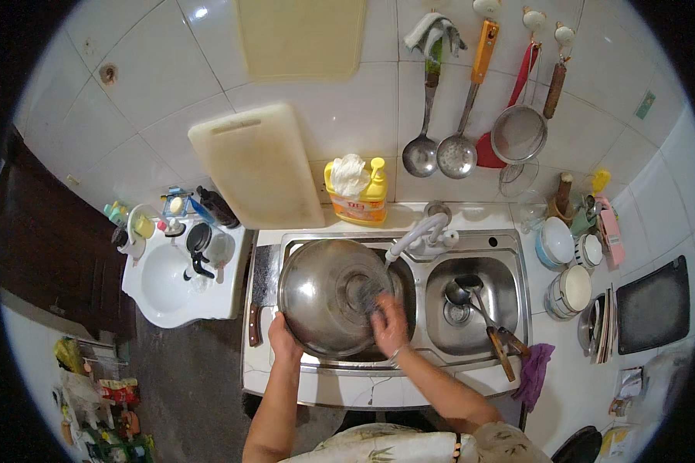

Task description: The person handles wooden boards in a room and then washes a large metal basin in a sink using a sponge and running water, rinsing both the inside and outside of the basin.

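A large round metal basin (316,282) is tilted over the left bowl of the steel sink (517,285), covering most of it. My left hand (285,339) grips its rim at the lower left. Fingers bent, my right hand (391,328) presses a dark grey scrubber (372,299) against the basin, close to the ringed circle in its metal. The scrubber is blurred and partly hidden by the fingers. Just above my right hand hangs the white faucet (421,235); whether water runs from it I cannot tell.
In the right sink bowl lie a black ladle (457,293) and a wooden-handled utensil (502,353). A knife (255,324) rests left of the sink. Behind stand a cutting board (259,166) and a yellow jug (359,202). Stacked bowls (570,289) and a purple cloth (534,376) are at right.
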Demonstrator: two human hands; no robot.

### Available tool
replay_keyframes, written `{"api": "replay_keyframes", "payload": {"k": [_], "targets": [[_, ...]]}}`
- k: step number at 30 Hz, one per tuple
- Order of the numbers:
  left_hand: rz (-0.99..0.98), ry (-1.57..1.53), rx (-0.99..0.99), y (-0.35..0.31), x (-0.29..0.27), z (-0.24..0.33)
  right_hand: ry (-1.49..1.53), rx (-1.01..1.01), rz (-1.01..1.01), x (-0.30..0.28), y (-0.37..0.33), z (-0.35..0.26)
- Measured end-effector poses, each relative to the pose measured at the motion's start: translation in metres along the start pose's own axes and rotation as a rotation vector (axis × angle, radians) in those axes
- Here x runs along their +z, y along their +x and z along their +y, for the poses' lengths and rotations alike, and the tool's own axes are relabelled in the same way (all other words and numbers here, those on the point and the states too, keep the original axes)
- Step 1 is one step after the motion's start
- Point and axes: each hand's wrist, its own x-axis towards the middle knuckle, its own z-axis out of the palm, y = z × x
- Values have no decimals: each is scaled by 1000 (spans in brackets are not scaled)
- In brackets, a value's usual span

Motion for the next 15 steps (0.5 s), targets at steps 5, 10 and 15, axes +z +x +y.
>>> {"api": "replay_keyframes", "payload": {"k": [5, 10, 15], "targets": [[-6, 116, 107, -5, 10, -2, 46, 26, 160, 6, 61, 9], [-30, 317, 271, -4, 13, 4, 178, 136, -3, 0, 46, -32], [-228, 704, 442, -13, 35, 22, 227, 172, 94, -31, 76, 16]]}}
